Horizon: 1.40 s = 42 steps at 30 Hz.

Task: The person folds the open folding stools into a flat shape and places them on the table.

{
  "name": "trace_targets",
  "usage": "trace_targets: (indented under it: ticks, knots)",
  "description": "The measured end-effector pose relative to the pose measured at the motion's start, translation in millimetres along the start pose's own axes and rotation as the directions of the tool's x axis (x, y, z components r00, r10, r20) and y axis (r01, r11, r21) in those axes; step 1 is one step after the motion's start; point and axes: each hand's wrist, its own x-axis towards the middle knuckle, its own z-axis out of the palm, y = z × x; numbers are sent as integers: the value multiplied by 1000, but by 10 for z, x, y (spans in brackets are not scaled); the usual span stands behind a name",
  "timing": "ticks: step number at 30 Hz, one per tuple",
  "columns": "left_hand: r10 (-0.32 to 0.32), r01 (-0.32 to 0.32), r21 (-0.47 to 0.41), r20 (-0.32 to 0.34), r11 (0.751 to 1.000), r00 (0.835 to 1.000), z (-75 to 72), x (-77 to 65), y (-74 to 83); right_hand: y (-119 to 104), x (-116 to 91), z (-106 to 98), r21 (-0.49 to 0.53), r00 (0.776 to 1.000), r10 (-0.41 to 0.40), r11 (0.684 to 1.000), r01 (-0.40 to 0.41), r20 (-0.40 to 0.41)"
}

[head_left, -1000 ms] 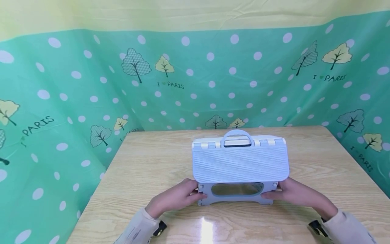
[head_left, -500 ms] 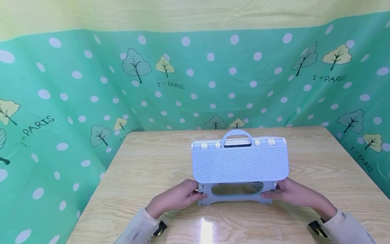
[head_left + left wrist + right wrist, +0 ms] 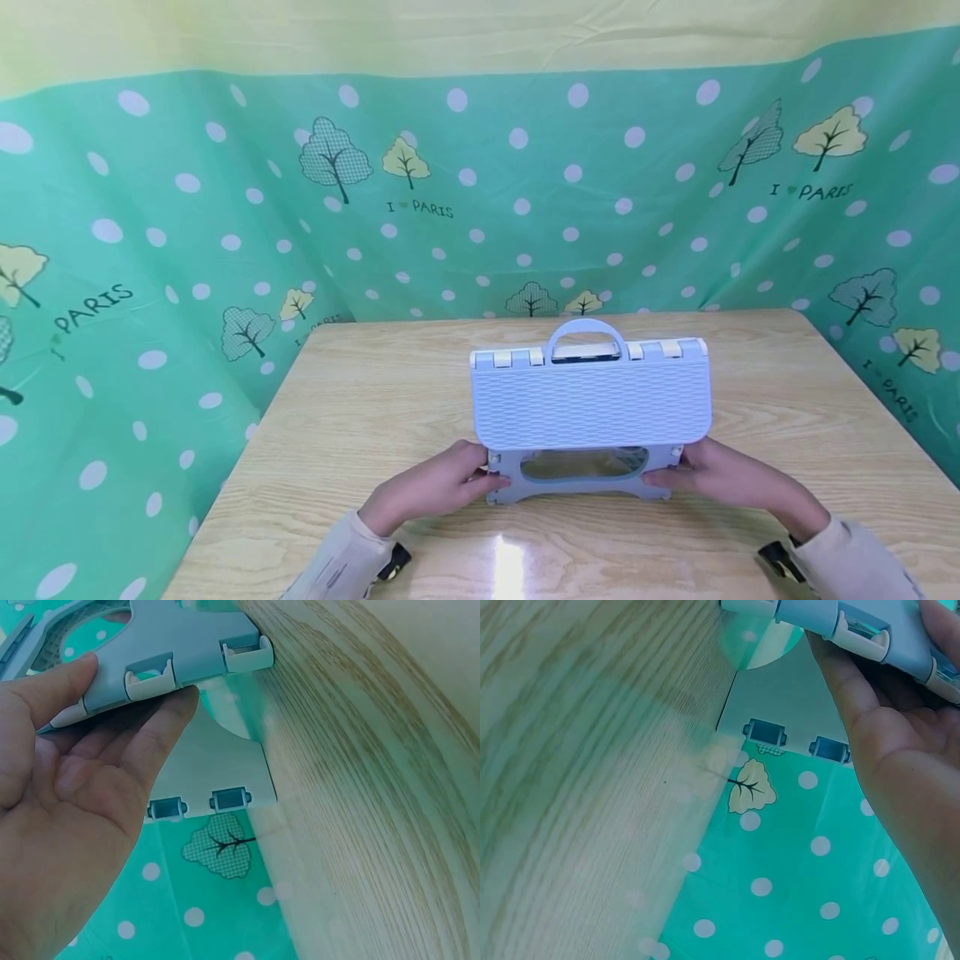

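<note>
A pale blue and white plastic folding stool [image 3: 591, 407] stands on the table, its textured top bent at the hinge line and sloping down towards me. An arched handle [image 3: 584, 324] sticks up at the ridge. My left hand [image 3: 441, 482] grips the left edge of the near leg panel [image 3: 581, 492], thumb in front and fingers behind. The right hand [image 3: 738, 477] holds the opposite edge the same way. In the left wrist view the far leg panel [image 3: 217, 761] stands apart from the near one, behind my fingers. The right wrist view shows the far leg panel [image 3: 776, 694] too.
The wood-grain table [image 3: 375, 392] reaches back to a green dotted curtain [image 3: 525, 183] with tree prints, which also hangs at both sides. Dark straps [image 3: 393, 562] show by the sleeves. A bright reflection lies on the near tabletop.
The white far half of the top has sunk slightly behind the ridge, so less of it shows. Both hands keep their place and grip on the near leg panel.
</note>
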Motion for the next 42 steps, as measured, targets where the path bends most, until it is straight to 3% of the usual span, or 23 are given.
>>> trace_targets:
  ticks: [9,23,42]
  knots:
    - [-13,15,-45,30,999,999,13,-1,3,38,-10,11,15,1000,8,1000,-8,20]
    - [-39,41,-39,33,998,999,24,-13,4,14,-4,2,31,998,-27,999,25,52]
    - [-50,53,-59,42,997,998,19,10,6,5,5,-12,28,998,-12,1000,11,62]
